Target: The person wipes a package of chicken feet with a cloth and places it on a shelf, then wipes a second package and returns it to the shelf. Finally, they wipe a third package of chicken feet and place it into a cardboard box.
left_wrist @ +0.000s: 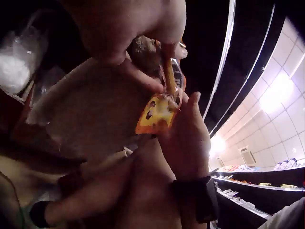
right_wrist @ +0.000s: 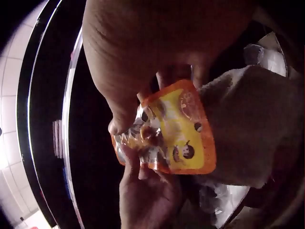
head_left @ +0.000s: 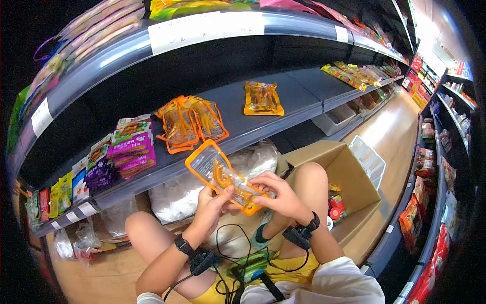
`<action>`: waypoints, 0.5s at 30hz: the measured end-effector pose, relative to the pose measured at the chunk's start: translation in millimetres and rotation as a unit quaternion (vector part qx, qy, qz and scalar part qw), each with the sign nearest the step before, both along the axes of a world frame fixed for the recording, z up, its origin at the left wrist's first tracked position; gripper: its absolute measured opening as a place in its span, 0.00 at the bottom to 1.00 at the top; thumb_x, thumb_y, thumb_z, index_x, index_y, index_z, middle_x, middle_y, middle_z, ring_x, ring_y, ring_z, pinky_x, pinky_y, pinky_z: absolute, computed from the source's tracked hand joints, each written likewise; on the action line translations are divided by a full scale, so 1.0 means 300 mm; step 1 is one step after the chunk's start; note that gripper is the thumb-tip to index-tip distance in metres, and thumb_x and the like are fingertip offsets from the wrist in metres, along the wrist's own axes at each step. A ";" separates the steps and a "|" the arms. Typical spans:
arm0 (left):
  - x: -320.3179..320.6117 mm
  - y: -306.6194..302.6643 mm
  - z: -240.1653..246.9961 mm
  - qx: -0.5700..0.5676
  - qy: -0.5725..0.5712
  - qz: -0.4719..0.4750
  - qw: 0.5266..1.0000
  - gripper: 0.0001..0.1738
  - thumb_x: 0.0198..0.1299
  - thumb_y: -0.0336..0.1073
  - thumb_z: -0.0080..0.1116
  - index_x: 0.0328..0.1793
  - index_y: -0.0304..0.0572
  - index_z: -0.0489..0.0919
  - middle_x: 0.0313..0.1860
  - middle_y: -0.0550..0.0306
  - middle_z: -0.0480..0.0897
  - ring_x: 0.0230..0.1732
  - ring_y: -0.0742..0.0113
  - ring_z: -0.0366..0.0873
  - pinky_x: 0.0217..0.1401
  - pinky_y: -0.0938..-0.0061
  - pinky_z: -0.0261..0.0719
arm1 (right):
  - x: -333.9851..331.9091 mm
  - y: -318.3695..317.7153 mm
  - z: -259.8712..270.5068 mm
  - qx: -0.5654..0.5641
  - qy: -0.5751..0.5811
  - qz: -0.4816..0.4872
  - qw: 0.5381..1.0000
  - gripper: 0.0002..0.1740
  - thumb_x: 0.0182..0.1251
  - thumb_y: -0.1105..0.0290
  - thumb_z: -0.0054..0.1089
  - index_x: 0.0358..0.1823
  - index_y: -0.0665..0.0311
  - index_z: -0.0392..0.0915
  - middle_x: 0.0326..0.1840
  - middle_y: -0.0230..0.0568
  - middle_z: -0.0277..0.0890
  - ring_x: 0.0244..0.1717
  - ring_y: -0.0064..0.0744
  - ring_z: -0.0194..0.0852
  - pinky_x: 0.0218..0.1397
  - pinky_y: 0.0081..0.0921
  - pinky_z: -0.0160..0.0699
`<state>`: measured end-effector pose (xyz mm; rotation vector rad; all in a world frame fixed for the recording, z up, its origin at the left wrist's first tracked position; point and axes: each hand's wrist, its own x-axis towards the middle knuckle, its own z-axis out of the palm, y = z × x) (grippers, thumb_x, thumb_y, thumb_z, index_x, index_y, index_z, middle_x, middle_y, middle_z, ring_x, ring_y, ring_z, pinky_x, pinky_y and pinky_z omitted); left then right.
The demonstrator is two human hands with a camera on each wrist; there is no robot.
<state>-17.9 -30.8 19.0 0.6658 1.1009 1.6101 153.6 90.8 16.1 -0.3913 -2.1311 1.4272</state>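
Note:
My left hand [head_left: 208, 206] grips an orange-edged snack pouch [head_left: 218, 167] near its lower middle, thumb on its face. At the pouch's lower right end, my right hand [head_left: 281, 195] pinches the edge. A clear window shows a curled, brownish food inside. The right wrist view shows the pouch's yellow printed end [right_wrist: 186, 138] with small cartoon figures, and fingers of both hands on it. Just beyond my hands, similar orange-edged pouches [head_left: 190, 124] lie overlapping on the dark shelf [head_left: 230, 104]. One more orange pouch [head_left: 263, 99] lies apart, farther right.
Purple snack packs [head_left: 132, 149] stand left on the shelf; yellow packs [head_left: 349, 76] lie at its far right. A cardboard box [head_left: 354, 177] with colourful goods sits open by my right knee, beside a white basket [head_left: 368, 161]. Wrapped plastic bundles [head_left: 174, 195] fill the space under the shelf.

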 end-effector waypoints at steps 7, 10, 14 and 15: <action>-0.013 0.001 -0.010 -0.023 0.100 -0.023 0.994 0.20 0.61 0.39 0.63 0.55 0.36 0.74 0.41 0.56 0.81 0.36 0.72 0.81 0.26 0.82 0.81 | 0.003 0.019 0.011 -0.092 0.046 -0.039 0.994 0.06 0.57 0.78 0.64 0.36 0.72 0.80 0.38 0.36 0.75 0.40 0.24 0.73 0.46 0.19 0.72; -0.008 -0.008 -0.006 -0.059 0.145 -0.087 0.984 0.21 0.60 0.40 0.65 0.54 0.37 0.75 0.41 0.57 0.82 0.36 0.74 0.80 0.28 0.81 0.80 | 0.037 0.035 0.034 -0.083 0.039 -0.090 0.992 0.04 0.57 0.81 0.62 0.35 0.72 0.80 0.36 0.38 0.76 0.41 0.24 0.74 0.46 0.20 0.73; 0.014 -0.017 0.011 -0.034 0.184 -0.143 0.972 0.24 0.60 0.39 0.64 0.58 0.36 0.72 0.44 0.55 0.81 0.39 0.72 0.79 0.35 0.76 0.81 | 0.049 0.059 0.018 0.040 0.051 -0.153 0.986 0.03 0.56 0.80 0.62 0.33 0.71 0.80 0.33 0.41 0.77 0.38 0.33 0.75 0.45 0.25 0.73; 0.009 -0.014 0.009 -0.024 0.194 -0.165 0.967 0.25 0.61 0.39 0.63 0.60 0.35 0.71 0.44 0.54 0.81 0.39 0.71 0.79 0.37 0.75 0.82 | 0.050 0.063 0.020 0.074 0.054 -0.167 0.982 0.04 0.55 0.79 0.62 0.32 0.70 0.81 0.33 0.41 0.77 0.38 0.36 0.75 0.45 0.27 0.73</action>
